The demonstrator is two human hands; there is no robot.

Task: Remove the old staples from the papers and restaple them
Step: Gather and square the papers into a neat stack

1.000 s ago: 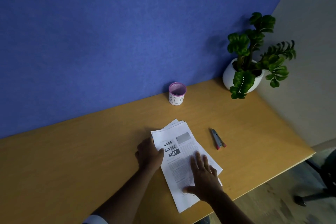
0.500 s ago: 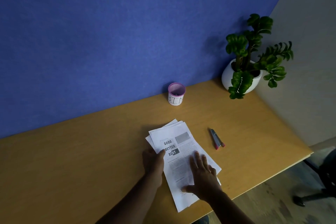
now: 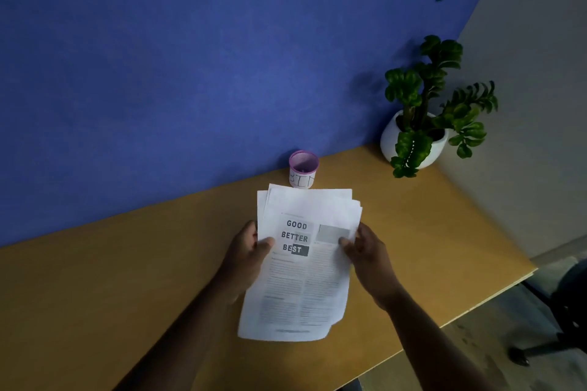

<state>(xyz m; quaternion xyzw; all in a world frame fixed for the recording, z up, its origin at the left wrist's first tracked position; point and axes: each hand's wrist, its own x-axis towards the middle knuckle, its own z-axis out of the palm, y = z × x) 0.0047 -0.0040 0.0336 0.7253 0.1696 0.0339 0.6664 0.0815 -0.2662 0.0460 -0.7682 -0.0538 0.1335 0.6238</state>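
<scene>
Stack of printed papers, long axis running away from the person, gripped at mid-edge between left hand and right hand above the tabletop.

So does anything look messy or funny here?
A little. The papers held by the left hand and right hand aren't lined up: several top edges and corners fan out unevenly. Nothing looks spilled or torn.
</scene>
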